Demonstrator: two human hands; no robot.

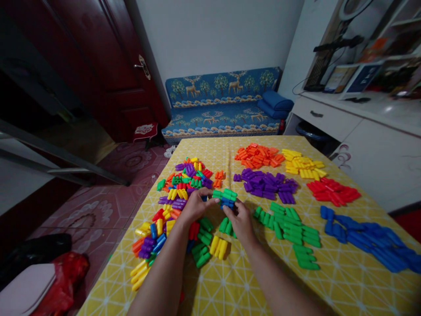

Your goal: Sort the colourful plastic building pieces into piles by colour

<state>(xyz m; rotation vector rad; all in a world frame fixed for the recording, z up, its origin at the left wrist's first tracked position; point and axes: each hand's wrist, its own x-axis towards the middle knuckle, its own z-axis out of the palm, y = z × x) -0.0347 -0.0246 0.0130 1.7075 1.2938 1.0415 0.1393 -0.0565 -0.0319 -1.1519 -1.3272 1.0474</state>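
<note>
Above the middle of the table, my left hand [198, 205] is closed at the left end of a green plastic building block [226, 195], made of joined bullet-shaped tubes. My right hand [241, 220] pinches a blue building block [227, 203] of the same kind between thumb and fingers, close against the green one. Whether the two blocks are joined I cannot tell. Beneath my hands lie a small green block [226, 226] and a yellow block [219, 247]. My left forearm partly covers the mixed-colour pile [177, 204].
Sorted piles lie to the right: orange [258, 156], purple [268, 184], yellow [302, 164], red [333, 192], green [291, 226] and blue [368, 237]. A yellow patterned cloth [237, 285] covers the table. Behind stands a blue sofa [223, 116]; a white cabinet [371, 145] is at right.
</note>
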